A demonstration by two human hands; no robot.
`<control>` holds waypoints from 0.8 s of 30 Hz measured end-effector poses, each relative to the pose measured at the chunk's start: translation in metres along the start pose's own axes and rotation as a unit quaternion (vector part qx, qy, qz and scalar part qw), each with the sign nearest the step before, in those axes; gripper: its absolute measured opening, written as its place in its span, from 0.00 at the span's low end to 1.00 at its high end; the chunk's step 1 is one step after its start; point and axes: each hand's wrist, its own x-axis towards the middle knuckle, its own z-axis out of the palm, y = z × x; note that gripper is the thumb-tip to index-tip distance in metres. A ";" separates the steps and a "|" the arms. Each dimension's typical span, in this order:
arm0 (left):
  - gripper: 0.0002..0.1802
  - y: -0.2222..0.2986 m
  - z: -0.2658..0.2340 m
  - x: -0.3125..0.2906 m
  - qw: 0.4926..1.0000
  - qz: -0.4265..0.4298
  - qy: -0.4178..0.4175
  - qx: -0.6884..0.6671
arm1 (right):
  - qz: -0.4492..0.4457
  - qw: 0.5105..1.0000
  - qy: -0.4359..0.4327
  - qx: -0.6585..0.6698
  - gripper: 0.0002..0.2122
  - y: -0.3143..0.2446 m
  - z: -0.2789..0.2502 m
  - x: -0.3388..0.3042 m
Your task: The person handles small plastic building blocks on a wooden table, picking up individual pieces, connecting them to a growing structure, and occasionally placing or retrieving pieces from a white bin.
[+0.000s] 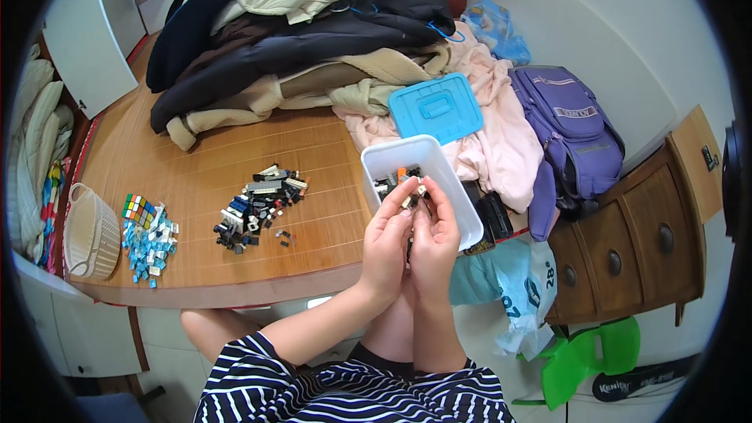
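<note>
Both hands point(435, 239) close together, appear to hold small bricks point(409, 202) | above white box point(468, 223), near mat's point(329, 180) front edge | step: probably handling bricks | next: needs gentle grip

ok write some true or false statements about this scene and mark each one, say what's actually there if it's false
1. The left hand and the right hand are close together over the white bin. True.
2. The blue lid is fitted on the bin. False: it is off the bin, lying on the pink cloth beyond it.
3. The puzzle cube is at the far end of the blue-and-white brick pile. True.
4. The mixed dark brick pile is to the right of the bin. False: it is to the left.
5. The backpack is purple. True.
</note>
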 end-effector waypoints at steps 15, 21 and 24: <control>0.26 -0.001 -0.006 0.007 0.997 -0.044 -0.019 0.058 | 0.006 0.998 -0.027 -0.065 0.21 -0.001 -0.022 0.001; 0.26 0.023 -0.034 -0.011 0.999 0.017 -0.008 0.042 | -0.036 0.992 -0.081 -0.085 0.21 -0.005 0.022 -0.019; 0.26 0.037 -0.063 -0.020 0.994 0.062 0.030 0.079 | -0.025 0.990 -0.115 -0.081 0.20 0.013 0.048 -0.031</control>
